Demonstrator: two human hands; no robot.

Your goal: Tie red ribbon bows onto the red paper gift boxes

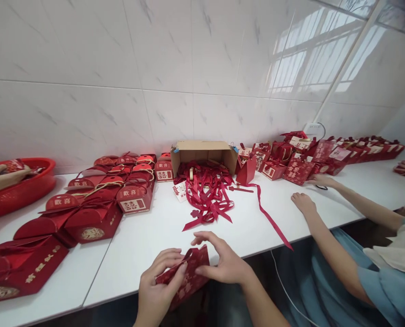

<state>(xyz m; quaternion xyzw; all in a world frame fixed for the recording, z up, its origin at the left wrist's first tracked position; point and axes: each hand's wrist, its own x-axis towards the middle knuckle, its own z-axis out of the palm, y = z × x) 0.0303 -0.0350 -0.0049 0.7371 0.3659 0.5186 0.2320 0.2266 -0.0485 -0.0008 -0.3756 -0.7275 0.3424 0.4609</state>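
Long white table (147,236) along tiled wall. Far left, red plastic basket (18,190). Next to it, rows of assembled red gift boxes (134,197) with rope handles, running back to the wall; larger red boxes (25,268) lying flat at front left. Centre back, open cardboard box (204,156) tipped on its side, heap of red ribbons (207,195) spilling from it, small white card (181,190) just beside. One long ribbon (270,218) trailing to front edge. Right, more red gift boxes (297,170) crowded along the wall.

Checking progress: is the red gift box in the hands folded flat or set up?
Flat, it seems: the red gift box shows as a thin sheet pinched between the left hand and right hand.
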